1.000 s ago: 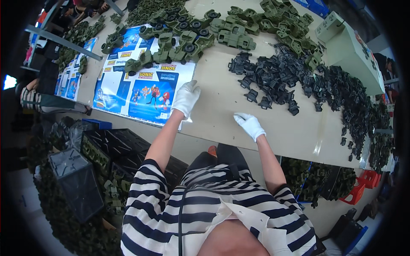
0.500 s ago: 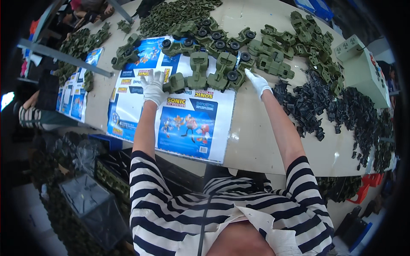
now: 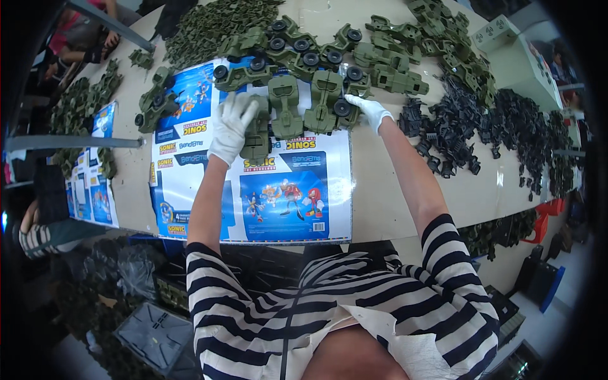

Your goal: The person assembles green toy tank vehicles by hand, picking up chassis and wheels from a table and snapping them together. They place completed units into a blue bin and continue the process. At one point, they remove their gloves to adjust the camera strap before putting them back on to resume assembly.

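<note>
White gloves cover both my hands. My left hand (image 3: pixel 232 126) has its bent fingers on the side of an olive-green toy vehicle body (image 3: pixel 256 140), the leftmost of three in a row. Beside it stand the middle vehicle body (image 3: pixel 285 107) and the right one (image 3: pixel 325 104). At the row's right end, the stretched fingers of my right hand (image 3: pixel 370 113) reach a black toy wheel (image 3: pixel 342 107) and a green vehicle part (image 3: pixel 356 82). Under the row lies a printed blue-and-white sheet (image 3: pixel 253 231).
Wheeled olive vehicles (image 3: pixel 301 47) crowd behind the row. A heap of small green parts (image 3: pixel 212 28) lies at the far left, and black parts (image 3: pixel 449 120) are piled at right. A grey metal bar (image 3: pixel 76 143) crosses the left side. A pale green box (image 3: pixel 522 60) stands at far right.
My left hand has gone from spread fingers beside the left vehicle body to bent fingers on it. That body has turned to line up with the others. My view has shifted rightward.
</note>
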`<action>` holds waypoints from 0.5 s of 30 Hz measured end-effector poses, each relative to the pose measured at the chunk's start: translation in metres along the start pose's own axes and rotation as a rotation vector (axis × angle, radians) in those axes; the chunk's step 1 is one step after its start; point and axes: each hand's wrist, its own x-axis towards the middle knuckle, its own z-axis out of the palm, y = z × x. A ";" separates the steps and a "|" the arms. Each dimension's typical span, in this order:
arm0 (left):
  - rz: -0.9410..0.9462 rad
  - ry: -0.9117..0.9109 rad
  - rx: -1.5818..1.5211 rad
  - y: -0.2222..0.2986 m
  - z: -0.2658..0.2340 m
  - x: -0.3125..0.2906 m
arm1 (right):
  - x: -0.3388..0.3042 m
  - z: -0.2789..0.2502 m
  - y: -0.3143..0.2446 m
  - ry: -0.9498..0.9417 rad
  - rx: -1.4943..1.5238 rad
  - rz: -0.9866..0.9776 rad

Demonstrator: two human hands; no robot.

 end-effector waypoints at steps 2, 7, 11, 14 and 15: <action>-0.366 0.152 -0.388 0.015 0.020 0.001 | -0.006 0.000 -0.001 0.046 -0.010 -0.017; -0.925 -0.270 -1.327 0.035 0.059 0.011 | 0.012 0.010 0.001 0.043 0.006 -0.118; -0.989 -0.320 -1.426 0.062 0.067 0.002 | 0.019 0.010 0.029 0.047 -0.098 -0.123; -0.858 -0.246 -1.439 0.105 0.051 -0.028 | -0.019 -0.004 0.084 0.065 -0.085 -0.115; -0.865 -0.280 -1.462 0.126 0.025 -0.030 | -0.047 -0.009 0.098 0.122 -0.090 -0.105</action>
